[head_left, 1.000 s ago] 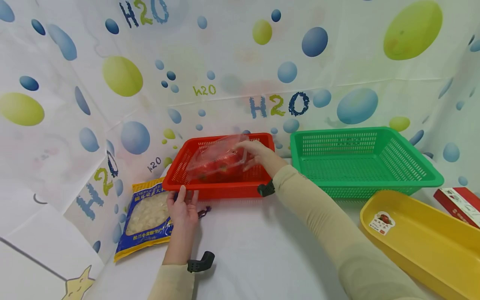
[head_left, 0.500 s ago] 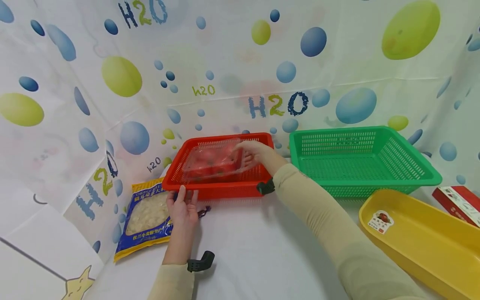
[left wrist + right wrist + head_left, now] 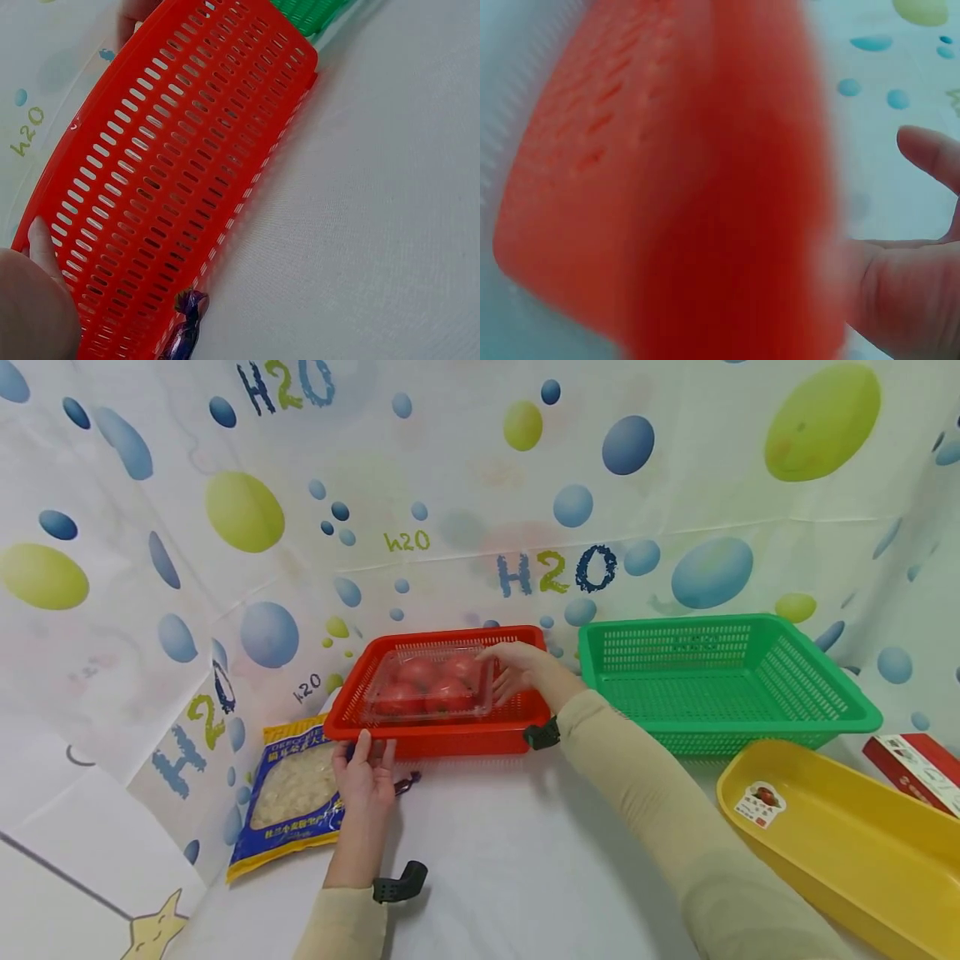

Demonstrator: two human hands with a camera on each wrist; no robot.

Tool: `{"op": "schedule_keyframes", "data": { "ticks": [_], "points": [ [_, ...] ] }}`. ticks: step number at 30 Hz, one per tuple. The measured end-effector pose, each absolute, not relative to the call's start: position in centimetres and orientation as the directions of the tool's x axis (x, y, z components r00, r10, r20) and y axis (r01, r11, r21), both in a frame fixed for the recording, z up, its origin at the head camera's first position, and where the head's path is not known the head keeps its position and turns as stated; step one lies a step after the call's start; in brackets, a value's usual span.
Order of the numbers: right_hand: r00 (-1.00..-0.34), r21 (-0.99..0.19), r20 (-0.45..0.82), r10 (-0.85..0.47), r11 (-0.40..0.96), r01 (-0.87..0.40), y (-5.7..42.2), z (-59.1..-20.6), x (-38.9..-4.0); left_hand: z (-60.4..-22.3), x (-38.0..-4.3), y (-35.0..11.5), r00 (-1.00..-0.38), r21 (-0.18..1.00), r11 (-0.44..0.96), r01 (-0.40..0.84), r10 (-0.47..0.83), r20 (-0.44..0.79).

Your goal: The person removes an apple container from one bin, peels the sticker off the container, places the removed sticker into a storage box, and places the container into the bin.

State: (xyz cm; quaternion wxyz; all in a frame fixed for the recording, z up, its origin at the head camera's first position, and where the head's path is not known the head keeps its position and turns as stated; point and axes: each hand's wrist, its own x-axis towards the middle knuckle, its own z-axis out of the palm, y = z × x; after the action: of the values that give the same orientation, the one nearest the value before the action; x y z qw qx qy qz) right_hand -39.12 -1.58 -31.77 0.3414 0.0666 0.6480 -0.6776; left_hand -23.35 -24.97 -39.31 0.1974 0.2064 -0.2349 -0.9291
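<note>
A clear plastic box of red tomatoes point(image 3: 430, 685) lies flat inside the red slotted basket point(image 3: 450, 739). My right hand point(image 3: 519, 667) hovers just right of the box over the basket, fingers spread and relaxed, holding nothing. The right wrist view is filled by the blurred red basket point(image 3: 690, 187), with my right hand point(image 3: 907, 285) showing straight fingers. My left hand point(image 3: 365, 772) rests with straight fingers against the basket's front wall near its left corner. In the left wrist view the left hand point(image 3: 34, 300) touches the red basket point(image 3: 172, 187).
A blue and yellow food bag point(image 3: 296, 789) lies left of the red basket. A small purple wrapped sweet point(image 3: 405, 785) sits by my left hand. A green basket point(image 3: 720, 685) stands to the right, with a yellow tray point(image 3: 847, 843) and a red carton point(image 3: 915, 768) nearer.
The tomato box went from tilted above the red basket to lying flat inside it. My right hand let it go and drew slightly right. The left hand stayed put.
</note>
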Motion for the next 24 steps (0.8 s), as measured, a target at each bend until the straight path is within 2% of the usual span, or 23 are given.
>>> {"op": "schedule_keyframes", "data": {
  "ticks": [12,24],
  "points": [
    [-0.832,-0.895,-0.399,-0.386,-0.034,0.445,1.2,-29.5,-38.3,-39.5,-23.2,-25.0,-0.840,0.508,-0.817,0.274,-0.460,-0.287],
    [-0.849,-0.917,-0.284,-0.445,-0.133,0.377,4.8,-27.3,-35.6,-39.7,-23.0,-25.0,-0.848,0.519,-0.812,0.266,-0.453,-0.275]
  ]
}}
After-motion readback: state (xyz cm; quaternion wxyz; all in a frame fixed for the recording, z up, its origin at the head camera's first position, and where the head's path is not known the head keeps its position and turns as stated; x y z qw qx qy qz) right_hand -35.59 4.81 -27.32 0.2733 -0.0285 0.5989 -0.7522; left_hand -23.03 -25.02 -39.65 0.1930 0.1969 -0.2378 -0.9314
